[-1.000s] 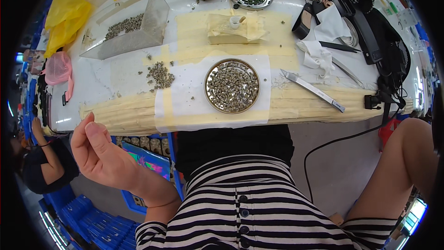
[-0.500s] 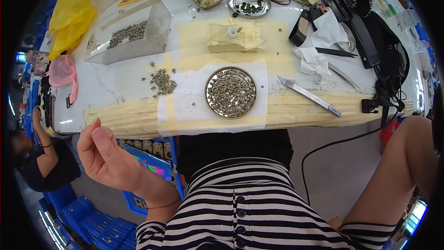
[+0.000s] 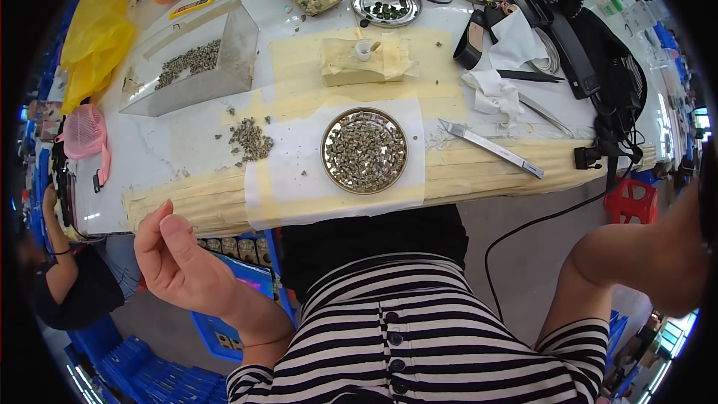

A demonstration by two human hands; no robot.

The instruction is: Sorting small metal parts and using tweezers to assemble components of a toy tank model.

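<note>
My left hand [image 3: 183, 265] hovers just off the table's front edge, palm up. Its fingers are curled, with the thumb against the index finger; anything pinched between them is too small or hidden to make out. My right arm [image 3: 598, 269] is raised and bent at the right rim, and its hand is outside the picture. A round dish [image 3: 365, 151] full of small metallic pieces stands on white paper in front of me. To its left lies a loose pile of similar pieces [image 3: 252, 139]. A pair of tweezers [image 3: 493, 150] rests to its right.
A clear box [image 3: 239, 63] with more pieces stands back left, near a yellow bag [image 3: 93, 37]. A taped block [image 3: 344, 67] with a small cup is behind the dish. White tissue [image 3: 493, 93], straps and cables crowd the right. A person [image 3: 71, 284] sits far left.
The view has shifted slightly, so the table things appear further left. My right arm has swung lower and its elbow inward. My left hand keeps its curled shape.
</note>
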